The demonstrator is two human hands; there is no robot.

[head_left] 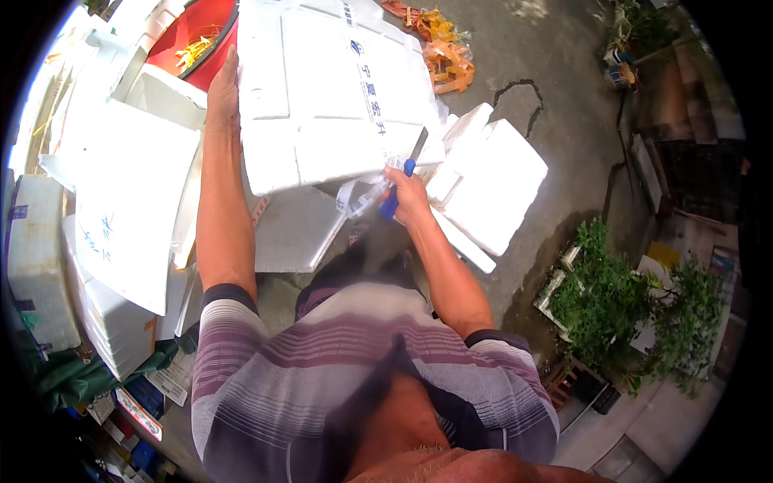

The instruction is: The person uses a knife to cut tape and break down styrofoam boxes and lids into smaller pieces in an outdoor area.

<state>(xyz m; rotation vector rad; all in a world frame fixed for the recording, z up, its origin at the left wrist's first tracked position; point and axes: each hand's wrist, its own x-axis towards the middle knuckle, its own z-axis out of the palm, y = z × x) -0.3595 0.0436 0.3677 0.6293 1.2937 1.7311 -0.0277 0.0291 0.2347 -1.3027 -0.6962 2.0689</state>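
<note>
A white foam box (322, 97) with a strip of printed clear tape (372, 105) along it is in front of me, tilted. My left hand (224, 92) grips its left side, the fingers mostly hidden behind the edge. At its near right corner my right hand (409, 193) is closed around a blue-handled knife (391, 203), whose blade points up along the box. A loose, crumpled end of the tape (362, 197) hangs beside my right thumb; whether the thumb pinches it I cannot tell.
White foam pieces (491, 193) lie on the concrete at right. Foam boxes and panels (133, 201) crowd the left. A red tub (173, 48) holds yellow strips; orange and yellow strapping (447, 60) lies beyond the box. Green plants (604, 282) stand at the right.
</note>
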